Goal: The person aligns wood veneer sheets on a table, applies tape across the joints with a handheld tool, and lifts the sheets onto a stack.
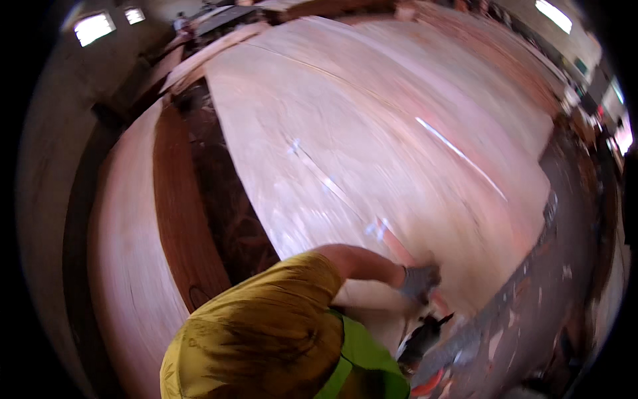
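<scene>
My left arm in a yellow sleeve reaches across a large pale wood veneer sheet point(319, 113). On that hand is a grey glove; my left hand point(420, 282) is low over the sheet, near its front edge. A reddish strip point(397, 247) runs up to the hand and shows again beyond it. Blur hides whether the fingers grip the strip or only rest on it. White tape pieces point(377, 229) lie at the strip's upper end, along a slit. Below my left hand is a dark blurred shape point(425, 336); I cannot tell whether it is my right hand.
To the left, a dark gap point(222, 173) separates the sheet from a reddish-brown board point(183, 213) and another pale sheet point(129, 246). A bright narrow streak point(460, 158) crosses the sheet's right part. Wood scraps litter the dark floor point(518, 332) at right.
</scene>
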`<control>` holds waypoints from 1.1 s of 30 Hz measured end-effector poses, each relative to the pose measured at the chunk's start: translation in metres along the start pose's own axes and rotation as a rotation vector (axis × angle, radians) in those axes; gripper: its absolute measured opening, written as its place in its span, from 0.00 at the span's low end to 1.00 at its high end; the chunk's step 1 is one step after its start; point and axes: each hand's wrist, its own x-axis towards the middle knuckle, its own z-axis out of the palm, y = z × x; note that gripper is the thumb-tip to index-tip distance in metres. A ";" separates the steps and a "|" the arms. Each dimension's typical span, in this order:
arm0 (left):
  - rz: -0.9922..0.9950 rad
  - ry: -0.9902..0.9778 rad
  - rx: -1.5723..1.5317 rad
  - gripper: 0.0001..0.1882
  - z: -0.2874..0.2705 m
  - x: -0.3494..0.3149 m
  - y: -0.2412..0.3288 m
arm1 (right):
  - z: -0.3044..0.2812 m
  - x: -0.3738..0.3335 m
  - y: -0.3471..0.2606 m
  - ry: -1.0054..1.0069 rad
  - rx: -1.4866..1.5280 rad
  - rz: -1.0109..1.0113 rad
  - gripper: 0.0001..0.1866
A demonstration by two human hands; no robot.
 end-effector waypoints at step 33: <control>0.109 -0.187 0.562 0.28 -0.090 -0.089 0.059 | -0.195 -0.098 -0.109 0.190 -0.382 0.049 0.04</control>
